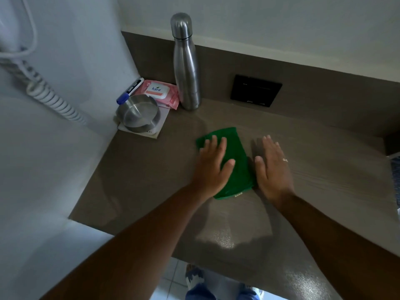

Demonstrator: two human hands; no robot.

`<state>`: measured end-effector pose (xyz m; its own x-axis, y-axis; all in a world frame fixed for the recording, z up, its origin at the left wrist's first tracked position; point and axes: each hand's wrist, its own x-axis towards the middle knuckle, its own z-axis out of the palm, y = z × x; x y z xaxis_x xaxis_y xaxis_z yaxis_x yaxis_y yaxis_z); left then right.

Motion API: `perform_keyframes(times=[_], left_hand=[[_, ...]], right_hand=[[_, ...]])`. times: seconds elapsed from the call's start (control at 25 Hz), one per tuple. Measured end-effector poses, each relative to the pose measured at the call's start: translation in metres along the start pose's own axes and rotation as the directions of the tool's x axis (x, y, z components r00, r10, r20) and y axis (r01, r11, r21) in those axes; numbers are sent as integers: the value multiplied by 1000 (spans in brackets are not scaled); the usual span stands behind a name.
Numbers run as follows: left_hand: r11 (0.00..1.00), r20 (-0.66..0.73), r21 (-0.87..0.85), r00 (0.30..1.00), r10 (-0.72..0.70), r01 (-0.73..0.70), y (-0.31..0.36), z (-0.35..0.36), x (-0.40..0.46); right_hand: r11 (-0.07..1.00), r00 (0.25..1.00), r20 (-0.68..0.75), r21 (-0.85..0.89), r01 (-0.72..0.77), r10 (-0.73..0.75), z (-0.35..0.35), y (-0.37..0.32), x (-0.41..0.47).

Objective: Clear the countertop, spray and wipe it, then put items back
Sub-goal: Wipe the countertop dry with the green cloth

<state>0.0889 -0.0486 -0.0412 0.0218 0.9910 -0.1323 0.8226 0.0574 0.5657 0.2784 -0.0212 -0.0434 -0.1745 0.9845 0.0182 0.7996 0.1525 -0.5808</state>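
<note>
A folded green cloth (237, 161) lies flat in the middle of the brown countertop (140, 180). My left hand (213, 163) rests palm down on the cloth's left half, fingers spread. My right hand (273, 167) lies flat on the bare counter just right of the cloth, fingers together, a ring on one finger. In the back left corner stand a tall steel bottle (186, 63), a pink wet-wipes pack (161, 93), a steel bowl (138, 113) on a white card (159, 131), and a blue-capped marker (129, 90).
A black wall plate (255, 90) sits on the brown backsplash behind the cloth. A white wall with a coiled phone cord (50, 98) bounds the left side. The counter's front edge runs above a tiled floor, where my shoe (193, 276) shows.
</note>
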Motion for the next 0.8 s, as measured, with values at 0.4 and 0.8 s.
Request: perform_keyframes(times=[0.4,0.8], left_hand=[[872,-104,463,987,-123,158,-91,-27,-22],[872,-110,470,989,-97,138,-97,-26,-21]], right_hand=[[857,972,227,-486,172,-66,56,-44,-24],[755,835,-106,-379,-535,539,6,15,49]])
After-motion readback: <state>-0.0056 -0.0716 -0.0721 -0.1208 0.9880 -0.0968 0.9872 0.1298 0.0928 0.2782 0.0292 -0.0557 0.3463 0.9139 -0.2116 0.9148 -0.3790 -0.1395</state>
